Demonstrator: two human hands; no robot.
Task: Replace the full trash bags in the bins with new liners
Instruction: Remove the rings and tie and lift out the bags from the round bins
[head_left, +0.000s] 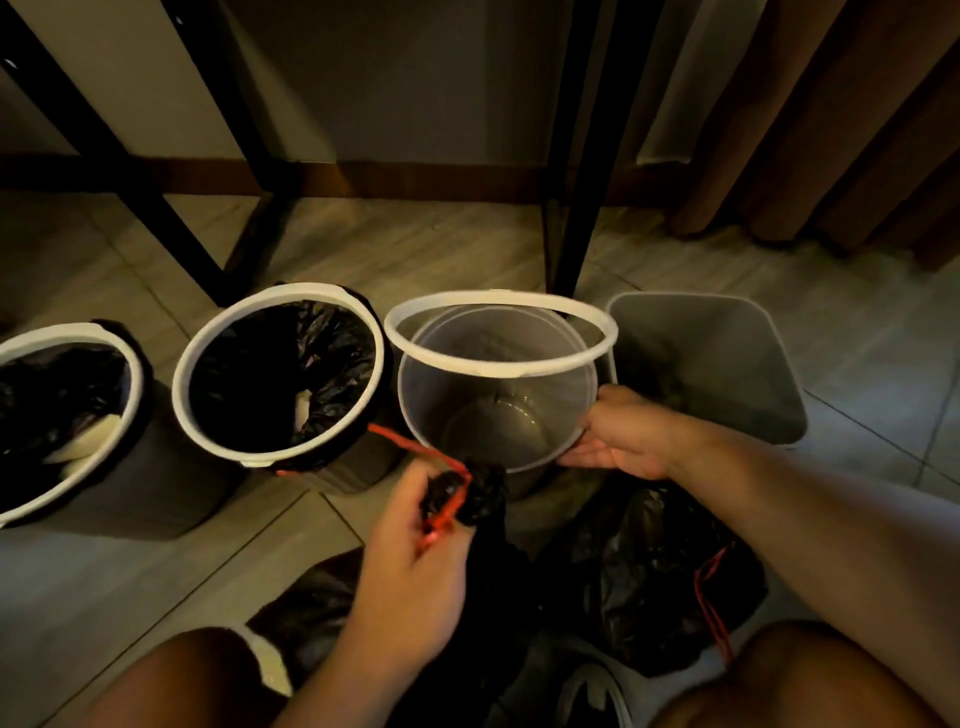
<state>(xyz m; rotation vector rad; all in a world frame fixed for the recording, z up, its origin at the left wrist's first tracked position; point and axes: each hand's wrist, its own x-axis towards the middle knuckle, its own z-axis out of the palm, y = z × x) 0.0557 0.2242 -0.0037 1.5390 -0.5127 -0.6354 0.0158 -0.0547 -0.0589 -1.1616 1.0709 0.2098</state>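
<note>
On the tiled floor, four bins stand in a row in front of a kneeling person. Far back on the right hangs a brown curtain. Black table legs come down just behind the bins.

At the far right is a square grey bin with no bag in it. Something dark lies at its bottom, but it is too dim to tell what. Just left of it stands an empty round bin, grey and bare inside. Next on the left is a lined round bin with a black bag inside and a white hoop on top. At the far left is another lined bin, partly cut off by the edge.

Close to the person, between the knees, lies a full trash bag, black and crinkly, with a red string.

A white ring sits tilted above the empty round bin, higher on the left side.

The right hand holds the near right side of the empty round bin, thumb up by the rim and fingers along the outside.

The left hand is near the middle, and its fingers are curled tight round a new liner. This black bag is bunched up, just in front of the empty round bin.

A red drawstring runs from the bunch toward the lined round bin.
</note>
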